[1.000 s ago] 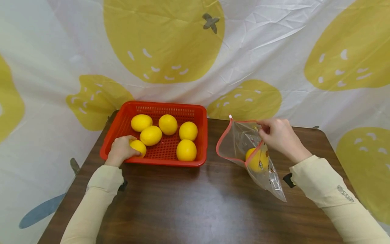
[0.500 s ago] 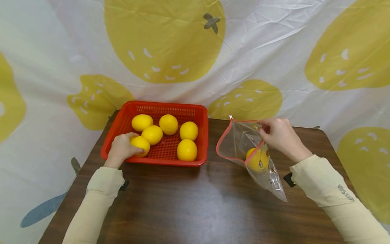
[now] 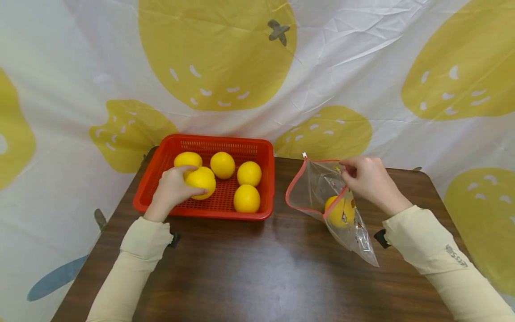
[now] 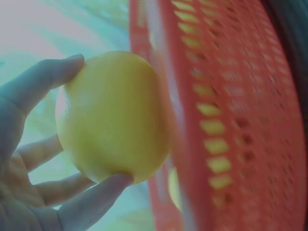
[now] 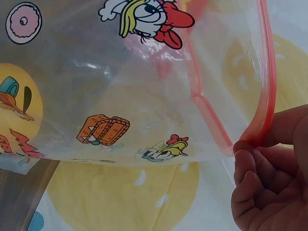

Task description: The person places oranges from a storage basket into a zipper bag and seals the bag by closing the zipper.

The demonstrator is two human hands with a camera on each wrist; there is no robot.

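My left hand (image 3: 170,188) holds a yellow lemon (image 3: 201,183) over the left part of the red plastic basket (image 3: 220,216). In the left wrist view, thumb and fingers spread round the lemon (image 4: 115,115), close beside the basket's slotted wall (image 4: 236,120). Several other lemons lie in the basket, one lemon (image 3: 187,159) partly behind the held one. At the right, my right hand (image 3: 370,181) pinches the pink-edged mouth of a clear zip bag (image 3: 315,179), which gapes toward the basket. One lemon (image 3: 339,212) sits inside. Cartoon prints show on the bag (image 5: 144,96) in the right wrist view.
Basket and bag stand on a dark brown wooden table (image 3: 241,268). Close behind its back edge hangs a white cloth (image 3: 342,67) with large yellow fruit prints. A white slider (image 3: 304,154) sits at the bag mouth's far corner.
My left hand has gripped the lemon at the basket's near left corner, lifted it and carried it rightward above the others. The right hand and bag have stayed put.
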